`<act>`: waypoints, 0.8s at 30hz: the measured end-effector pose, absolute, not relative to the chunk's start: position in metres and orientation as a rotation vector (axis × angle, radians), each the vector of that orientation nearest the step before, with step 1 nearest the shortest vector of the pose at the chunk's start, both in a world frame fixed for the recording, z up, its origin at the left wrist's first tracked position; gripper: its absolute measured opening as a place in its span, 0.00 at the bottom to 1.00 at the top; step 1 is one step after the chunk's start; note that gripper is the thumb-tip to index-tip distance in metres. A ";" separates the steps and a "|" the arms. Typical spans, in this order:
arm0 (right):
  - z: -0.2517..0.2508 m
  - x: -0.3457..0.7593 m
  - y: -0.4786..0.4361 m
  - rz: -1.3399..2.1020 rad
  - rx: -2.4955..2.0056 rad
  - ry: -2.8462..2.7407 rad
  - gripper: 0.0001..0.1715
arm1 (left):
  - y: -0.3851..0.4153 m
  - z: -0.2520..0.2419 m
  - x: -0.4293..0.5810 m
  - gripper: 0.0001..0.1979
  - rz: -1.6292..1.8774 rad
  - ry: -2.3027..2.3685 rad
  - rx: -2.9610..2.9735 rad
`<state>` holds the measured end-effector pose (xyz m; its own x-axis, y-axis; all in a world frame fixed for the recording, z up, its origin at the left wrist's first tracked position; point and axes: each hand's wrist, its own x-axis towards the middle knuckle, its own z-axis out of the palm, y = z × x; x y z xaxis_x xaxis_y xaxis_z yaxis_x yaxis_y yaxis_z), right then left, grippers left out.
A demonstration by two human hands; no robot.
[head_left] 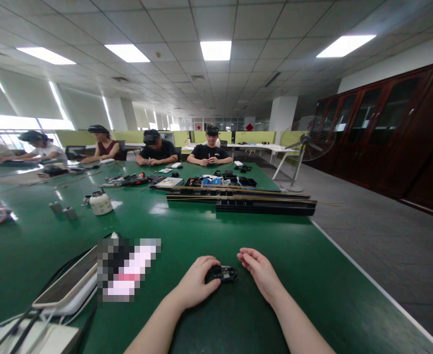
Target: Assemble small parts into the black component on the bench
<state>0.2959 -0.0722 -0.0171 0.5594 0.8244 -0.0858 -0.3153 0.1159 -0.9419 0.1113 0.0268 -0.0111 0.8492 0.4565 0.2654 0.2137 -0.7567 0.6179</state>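
A small black device (225, 273), shaped like a computer mouse and with its inner parts exposed, rests on the green table (260, 314) in front of me. My left hand (200, 278) is closed around its left end, thumb at the near side and fingers over the far side. To the right of the device, apart from it, my right hand (259, 271) hovers with fingers extended and slightly curved. Nothing shows in that right hand.
A phone (71, 275) with cables lies at left, beside a blurred-out patch. Behind stand a cream jar (101, 202) and two grey cylinders (69, 213). Long black rails (266, 208) with thin rods cross the table ahead, near tools (133, 180). Several people sit beyond.
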 end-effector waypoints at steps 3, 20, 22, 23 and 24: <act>-0.018 0.296 -0.072 0.888 -1.191 -0.548 0.21 | 0.027 -0.012 0.112 0.18 0.547 0.501 2.430; -0.015 0.294 -0.074 0.845 -1.300 -0.641 0.20 | 0.027 -0.013 0.112 0.19 0.543 0.503 2.437; -0.015 0.293 -0.074 0.826 -1.340 -0.684 0.20 | 0.027 -0.012 0.112 0.19 0.547 0.500 2.433; -0.015 0.293 -0.074 0.815 -1.352 -0.705 0.20 | 0.027 -0.012 0.112 0.19 0.549 0.500 2.431; -0.015 0.293 -0.074 0.808 -1.358 -0.723 0.20 | 0.027 -0.013 0.112 0.19 0.552 0.501 2.430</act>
